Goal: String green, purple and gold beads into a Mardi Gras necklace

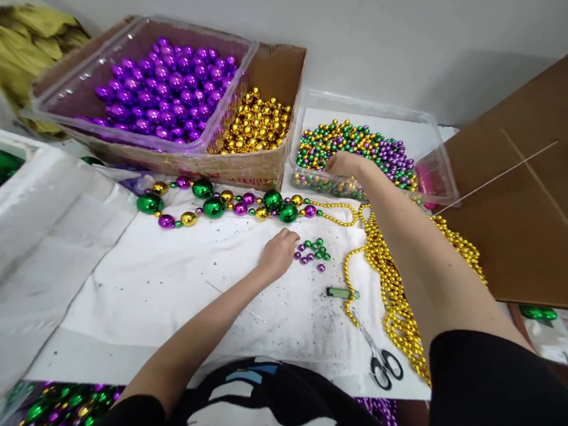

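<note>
My right hand [345, 165] reaches into a clear plastic bin [324, 183] of small green, gold and purple beads [349, 139], its fingertips hidden. On the white cloth, my left hand [280, 253] has its fingers curled together beside a small group of loose green and purple beads [313, 251]. Whether it pinches a bead I cannot make out. Behind it lies a strung bead necklace [214, 206] with large green, purple and gold balls, which runs into a thin gold bead chain [338, 219] at the right.
Scissors [384, 366], a green lighter-like piece [339, 293] and a pile of gold bead strands [400, 304] lie at the right. Behind stand a tub of purple balls [176, 85] and a cardboard box [268, 168] with gold beads. A large cardboard sheet [534, 163] leans right.
</note>
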The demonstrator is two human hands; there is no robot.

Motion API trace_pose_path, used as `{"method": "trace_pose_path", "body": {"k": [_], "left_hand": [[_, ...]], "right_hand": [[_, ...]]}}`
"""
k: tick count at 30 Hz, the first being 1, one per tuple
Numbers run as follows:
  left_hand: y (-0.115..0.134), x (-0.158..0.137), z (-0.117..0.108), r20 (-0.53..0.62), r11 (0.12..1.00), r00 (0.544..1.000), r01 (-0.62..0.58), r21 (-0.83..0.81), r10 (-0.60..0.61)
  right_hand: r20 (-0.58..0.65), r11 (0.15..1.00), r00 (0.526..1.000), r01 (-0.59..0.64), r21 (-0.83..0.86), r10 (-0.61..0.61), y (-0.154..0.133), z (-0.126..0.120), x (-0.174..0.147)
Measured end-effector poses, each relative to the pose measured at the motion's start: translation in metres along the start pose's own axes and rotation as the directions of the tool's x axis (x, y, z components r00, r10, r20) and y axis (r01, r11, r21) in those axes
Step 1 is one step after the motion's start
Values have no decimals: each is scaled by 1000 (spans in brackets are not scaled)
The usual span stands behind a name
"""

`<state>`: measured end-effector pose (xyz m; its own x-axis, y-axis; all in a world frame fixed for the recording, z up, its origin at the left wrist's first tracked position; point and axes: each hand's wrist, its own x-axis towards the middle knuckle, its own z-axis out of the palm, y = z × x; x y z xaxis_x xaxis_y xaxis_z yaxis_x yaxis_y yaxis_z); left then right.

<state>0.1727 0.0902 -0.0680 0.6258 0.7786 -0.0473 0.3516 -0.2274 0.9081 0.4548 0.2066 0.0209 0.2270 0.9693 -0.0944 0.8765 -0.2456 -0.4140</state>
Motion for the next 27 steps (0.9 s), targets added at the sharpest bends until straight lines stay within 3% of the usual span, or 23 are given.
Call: {"method": "trace_pose_path", "body": {"k": [3,5,7,10,12,14,16,19,23,25,27], "left_hand": [[-3,-2,10,85,983,993,-90,161,77],[-6,-3,15,106,970,989,-127,206,106],[-8,-4,21,106,960,984,-164,228,142],[-8,-5,30,63,947,976,-216,238,207],[-5,-6,36,32,938,972,-231,257,231],[-2,-9,41,25,929,972,-230,289,233],[2,-13,42,20,930,975,-219,295,223],[6,-19,38,-2,950,978,-202,239,208],[8,-30,20,-17,967,977,-207,150,212],[6,-37,4,-56,978,978,-194,80,199],[3,-45,-16,-109,988,982,-154,6,154]], "right_hand": [[86,993,990,-110,-30,112,-2,-12,-6],[24,991,992,-124,41,123,-7,-19,-23],[-58,974,996,-58,217,73,-17,-20,-52],[25,890,992,99,444,-123,-38,2,-110],[110,920,977,132,369,-185,-51,30,-145],[131,977,984,96,190,-122,-57,58,-170],[94,998,995,30,59,-35,-55,79,-182],[102,1000,995,18,6,-18,-47,91,-184],[111,998,992,57,34,-61,-55,67,-182],[49,977,990,123,172,-133,-74,39,-175],[-73,907,965,262,330,-253,-102,7,-155]]}}
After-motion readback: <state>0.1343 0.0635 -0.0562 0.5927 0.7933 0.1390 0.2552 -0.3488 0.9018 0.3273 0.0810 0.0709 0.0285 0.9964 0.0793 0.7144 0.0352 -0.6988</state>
